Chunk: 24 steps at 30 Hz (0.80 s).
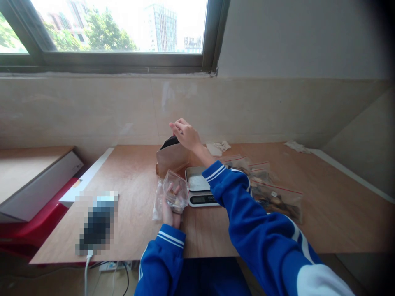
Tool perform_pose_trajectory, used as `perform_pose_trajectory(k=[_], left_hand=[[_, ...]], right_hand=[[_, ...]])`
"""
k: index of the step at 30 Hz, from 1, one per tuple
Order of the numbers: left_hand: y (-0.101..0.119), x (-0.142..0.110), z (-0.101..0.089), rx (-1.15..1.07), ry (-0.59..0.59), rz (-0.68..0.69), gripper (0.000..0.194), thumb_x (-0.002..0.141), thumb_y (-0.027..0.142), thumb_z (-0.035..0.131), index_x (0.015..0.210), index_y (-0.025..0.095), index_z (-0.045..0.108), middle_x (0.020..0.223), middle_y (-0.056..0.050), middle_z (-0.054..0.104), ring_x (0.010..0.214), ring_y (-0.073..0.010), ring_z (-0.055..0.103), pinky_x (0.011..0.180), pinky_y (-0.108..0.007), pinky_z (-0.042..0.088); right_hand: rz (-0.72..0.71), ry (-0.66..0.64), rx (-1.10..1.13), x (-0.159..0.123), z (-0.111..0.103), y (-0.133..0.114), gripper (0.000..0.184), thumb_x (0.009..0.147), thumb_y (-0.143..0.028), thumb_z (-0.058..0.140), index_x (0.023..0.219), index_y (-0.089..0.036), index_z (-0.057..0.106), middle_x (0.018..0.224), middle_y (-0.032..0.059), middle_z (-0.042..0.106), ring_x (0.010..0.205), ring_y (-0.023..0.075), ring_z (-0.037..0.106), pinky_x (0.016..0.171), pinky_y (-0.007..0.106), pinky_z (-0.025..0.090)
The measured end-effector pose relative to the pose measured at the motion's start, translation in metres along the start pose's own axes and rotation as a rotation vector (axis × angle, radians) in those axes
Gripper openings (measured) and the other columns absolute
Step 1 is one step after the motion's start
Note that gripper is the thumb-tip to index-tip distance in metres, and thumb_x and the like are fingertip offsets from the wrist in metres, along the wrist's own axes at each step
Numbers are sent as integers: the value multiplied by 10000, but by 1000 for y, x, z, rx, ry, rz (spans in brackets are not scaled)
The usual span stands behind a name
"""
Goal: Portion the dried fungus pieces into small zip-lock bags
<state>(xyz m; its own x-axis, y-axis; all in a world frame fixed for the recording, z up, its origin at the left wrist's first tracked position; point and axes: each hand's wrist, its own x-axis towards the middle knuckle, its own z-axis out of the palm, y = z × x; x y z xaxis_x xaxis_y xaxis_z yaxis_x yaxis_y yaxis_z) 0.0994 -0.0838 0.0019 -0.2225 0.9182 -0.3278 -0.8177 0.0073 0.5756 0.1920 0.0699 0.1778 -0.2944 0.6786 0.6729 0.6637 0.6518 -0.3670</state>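
Observation:
My left hand (pixel 170 216) holds a clear plastic bag (pixel 175 187) upright, its mouth open, with a little brownish stuff low inside. Fingers show through the film. A brown stand-up paper pouch (pixel 173 158) with a dark inside stands open just behind it. Above the pouch's mouth is my right hand (pixel 187 133), its fingers closed together; whatever they hold, if anything, is hidden. A digital kitchen scale (pixel 197 185) with a pale plate and dark display lies to the right of the bag, partly behind my right sleeve.
Several zip bags with dark brown pieces (pixel 277 199) lie right of the scale. Another clear bag (pixel 157 201) lies left of my left hand. Crumpled tissue (pixel 222 146) is at the back. A blurred-out phone-like device (pixel 97 224) with a white cable (pixel 87 271) lies on the left.

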Motion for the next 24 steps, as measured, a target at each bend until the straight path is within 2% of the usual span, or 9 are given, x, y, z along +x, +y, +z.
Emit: perform_pose_trajectory(k=[4, 10, 14, 16, 17, 18, 20, 22, 24], left_hand=[[5, -3, 5, -39, 14, -8, 382, 915, 339, 465, 1250, 192, 577, 1116, -131, 675, 825, -172, 690, 650, -255, 571], [10, -10, 13, -23, -2, 14, 484, 901, 350, 474, 1358, 192, 488, 1044, -136, 686, 681, -158, 672, 435, -187, 477], [11, -14, 15, -30, -43, 48, 513, 893, 377, 478, 1369, 185, 482, 1022, -135, 688, 718, -177, 681, 423, -190, 470], [11, -14, 16, -17, -52, 50, 521, 893, 389, 472, 1372, 185, 479, 1034, -145, 686, 756, -197, 688, 440, -207, 486], [11, -15, 16, -13, -62, 49, 516, 894, 390, 470, 1368, 188, 485, 1043, -146, 685, 773, -204, 690, 463, -220, 502], [10, -14, 17, -18, -72, 50, 501, 896, 387, 467, 1356, 191, 498, 1047, -140, 685, 787, -206, 691, 496, -233, 519], [9, -13, 16, -42, -69, 52, 444, 906, 382, 451, 1299, 200, 553, 1019, -106, 693, 784, -197, 689, 550, -247, 538], [6, -12, 15, -56, -21, 22, 396, 922, 394, 423, 1200, 193, 619, 943, -71, 701, 752, -188, 683, 559, -250, 539], [5, -11, 14, -56, 31, -11, 386, 928, 410, 412, 1107, 175, 660, 877, -59, 703, 745, -189, 683, 560, -249, 539]], right_hand=[[-55, 20, -128, -9, 4, -10, 498, 1012, -488, 224, 871, -193, 599, 1022, 54, 582, 931, 154, 546, 637, 225, 345], [32, 87, -154, -7, 15, -25, 485, 1019, -445, 208, 942, -189, 613, 1057, 95, 588, 1009, 204, 522, 735, 254, 421], [-23, 143, 15, -23, -7, -40, 346, 1000, -381, 338, 897, -192, 608, 1188, 102, 566, 1198, 240, 435, 946, 338, 411], [-22, 119, 229, -40, -25, -52, 306, 997, -314, 325, 911, -195, 594, 1148, 86, 576, 1151, 205, 484, 967, 333, 413], [-17, 42, 366, -50, -33, -57, 306, 997, -279, 295, 941, -195, 584, 1082, 72, 593, 1073, 177, 532, 928, 312, 440], [-27, -102, 503, -60, -40, -62, 305, 993, -251, 276, 971, -194, 574, 1010, 53, 608, 972, 152, 572, 860, 288, 470], [-73, -516, 665, -79, -48, -67, 245, 966, -204, 334, 1000, -189, 576, 948, 25, 631, 864, 129, 602, 764, 251, 488], [-97, -846, 591, -95, -47, -68, 199, 925, -153, 405, 937, -168, 603, 926, 31, 645, 812, 130, 602, 712, 237, 478], [-103, -972, 353, -107, -39, -66, 184, 891, -112, 446, 809, -140, 608, 906, 67, 639, 795, 149, 583, 692, 249, 460]])
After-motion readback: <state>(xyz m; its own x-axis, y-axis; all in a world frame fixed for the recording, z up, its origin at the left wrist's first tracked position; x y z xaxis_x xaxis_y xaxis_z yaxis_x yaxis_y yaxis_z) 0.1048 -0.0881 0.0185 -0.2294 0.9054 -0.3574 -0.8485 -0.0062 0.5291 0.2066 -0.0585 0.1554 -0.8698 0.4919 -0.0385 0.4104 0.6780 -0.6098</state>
